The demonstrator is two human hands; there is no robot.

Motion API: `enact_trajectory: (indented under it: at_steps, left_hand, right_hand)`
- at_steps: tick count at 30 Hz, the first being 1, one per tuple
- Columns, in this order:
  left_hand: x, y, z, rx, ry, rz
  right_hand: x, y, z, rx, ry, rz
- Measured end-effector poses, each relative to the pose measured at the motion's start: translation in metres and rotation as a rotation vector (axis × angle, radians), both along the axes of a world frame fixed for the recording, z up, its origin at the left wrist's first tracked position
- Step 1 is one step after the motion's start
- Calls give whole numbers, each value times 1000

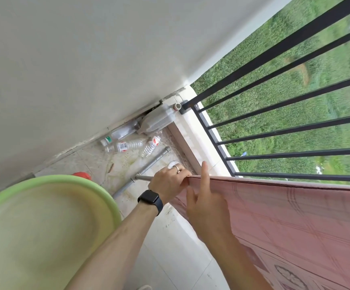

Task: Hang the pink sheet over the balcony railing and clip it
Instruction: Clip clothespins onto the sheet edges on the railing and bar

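Observation:
The pink patterned sheet (291, 222) hangs stretched along a line that runs from the lower middle out to the right, in front of the black balcony railing (274, 130). My left hand (167, 182), with a ring and a black watch on its wrist, grips the sheet's top left corner together with a thin grey rod (142, 177). My right hand (203, 204) lies against the sheet just right of that corner, its index finger straight up over the top edge and the other fingers relaxed. No clip shows.
A large green basin (40, 222) fills the lower left, with a red thing behind its rim. Empty plastic bottles (132, 145), a clear jug (157, 120) and a grey pipe (144, 170) lie on the floor by the white wall. Grass is far below the rail.

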State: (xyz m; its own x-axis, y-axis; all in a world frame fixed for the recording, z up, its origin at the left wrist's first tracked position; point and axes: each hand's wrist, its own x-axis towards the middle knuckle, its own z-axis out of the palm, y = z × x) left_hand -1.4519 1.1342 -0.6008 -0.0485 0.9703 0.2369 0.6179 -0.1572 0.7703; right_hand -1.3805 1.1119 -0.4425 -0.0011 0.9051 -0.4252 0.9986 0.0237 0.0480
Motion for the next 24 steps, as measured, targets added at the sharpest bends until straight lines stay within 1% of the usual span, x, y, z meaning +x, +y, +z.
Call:
enact_trajectory:
  at_steps: [3, 6, 8, 10, 12, 13, 15, 18, 19, 21, 24]
  left_hand:
    - [4, -6, -3, 50, -42, 83]
    - [7, -14, -3, 1, -106, 123]
    - [9, -18, -1, -69, -165, 130]
    - [8, -20, 5, -193, -252, 123]
    - [0, -21, 16, -347, -333, 47]
    - [-4, -23, 20, -381, -346, -5]
    - [-15, -24, 28, -386, -358, -88]
    - [-23, -18, 35, -410, -373, -144]
    - [-23, -14, 36, -422, -341, -160]
    - [-22, -7, 37, -387, -272, -163]
    - [-18, 0, 34, -338, -221, -163]
  right_hand:
    - [-3, 11, -13, 12, -147, -6]
    - [0, 9, -15, 54, -202, -6]
    - [6, 6, -23, 134, -126, 12]
    - [12, 4, -33, 209, -9, -2]
    - [16, 1, -41, 230, 91, -61]
    - [18, 1, -43, 235, 142, -95]
    - [20, 1, -45, 238, 216, -154]
    - [22, 1, -44, 209, 271, -176]
    - [23, 1, -44, 196, 278, -180]
    - [24, 1, -43, 179, 270, -167]
    - [25, 0, -36, 150, 235, -132]
